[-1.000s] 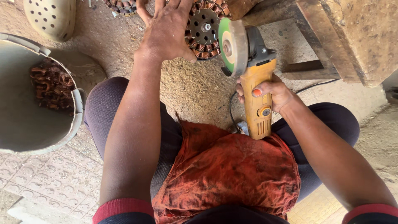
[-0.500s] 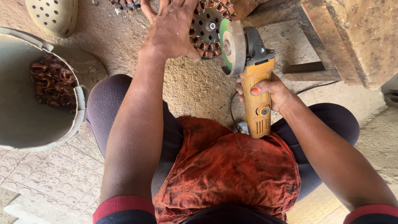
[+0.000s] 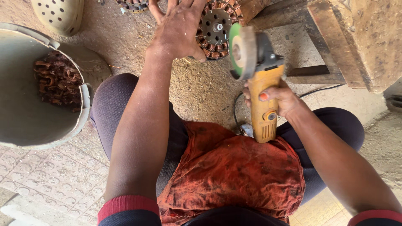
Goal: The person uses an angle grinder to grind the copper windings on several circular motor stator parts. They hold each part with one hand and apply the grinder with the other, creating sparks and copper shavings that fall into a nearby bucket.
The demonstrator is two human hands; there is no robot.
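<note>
Yellow angle grinder (image 3: 261, 94) stays gripped in the right hand (image 3: 281, 97), its disc almost unmoved. The left hand (image 3: 181, 29), fingers spread, still presses the round copper-wound motor core (image 3: 217, 29).

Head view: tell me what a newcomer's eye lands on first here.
First, the yellow angle grinder at centre right, gripped by the right hand, its disc raised beside a round motor stator with copper windings. The left hand lies spread over that stator at top centre. At far left, a grey bucket holds a heap of copper scrap.
</note>
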